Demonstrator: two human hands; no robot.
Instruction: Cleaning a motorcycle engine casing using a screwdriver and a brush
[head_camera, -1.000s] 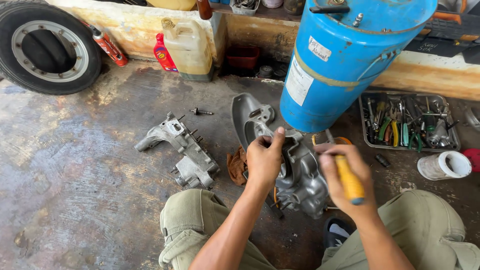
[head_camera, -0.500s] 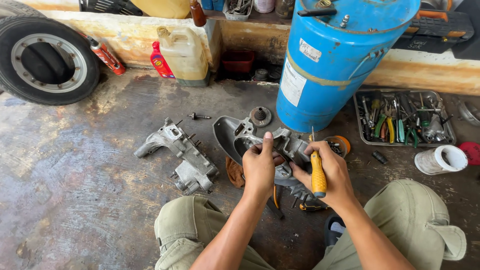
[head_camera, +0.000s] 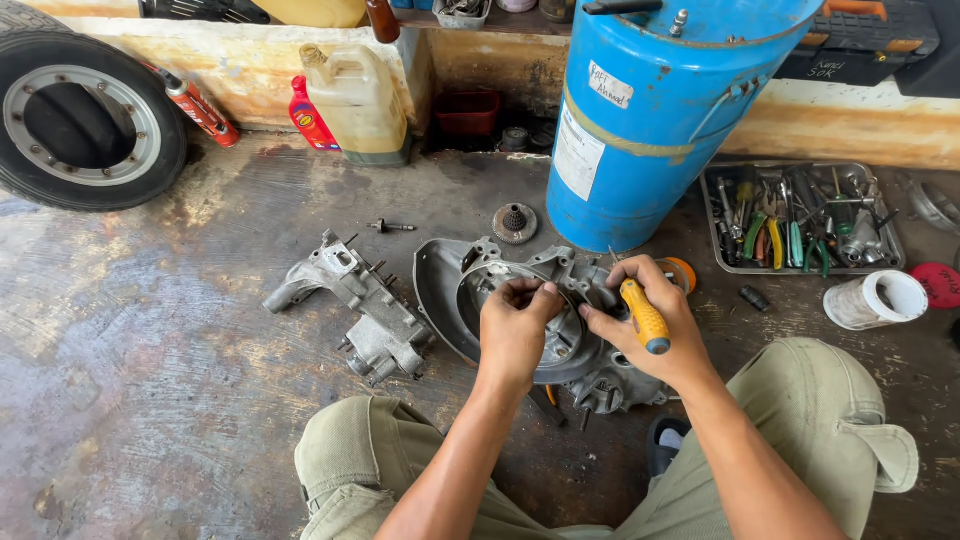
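A grey metal engine casing (head_camera: 470, 290) lies flat on the concrete floor in front of my knees. My left hand (head_camera: 515, 330) rests on its round central opening, fingers pinched at the rim. My right hand (head_camera: 650, 325) is closed around a yellow-handled screwdriver (head_camera: 645, 315), its tip hidden at the casing's right edge. A second grey casing part (head_camera: 360, 305) lies to the left, apart from both hands.
A big blue drum (head_camera: 650, 110) stands just behind the casing. A metal tray of hand tools (head_camera: 800, 220) and a white cup (head_camera: 875, 300) sit at right. A tyre (head_camera: 85, 120), jerrycan (head_camera: 355, 100), small gear (head_camera: 515, 222) and loose bolt (head_camera: 390, 227) lie farther back.
The casing, held upright a second ago, now lies flat on the floor. Both hands have stayed on it, and the view has shifted slightly.
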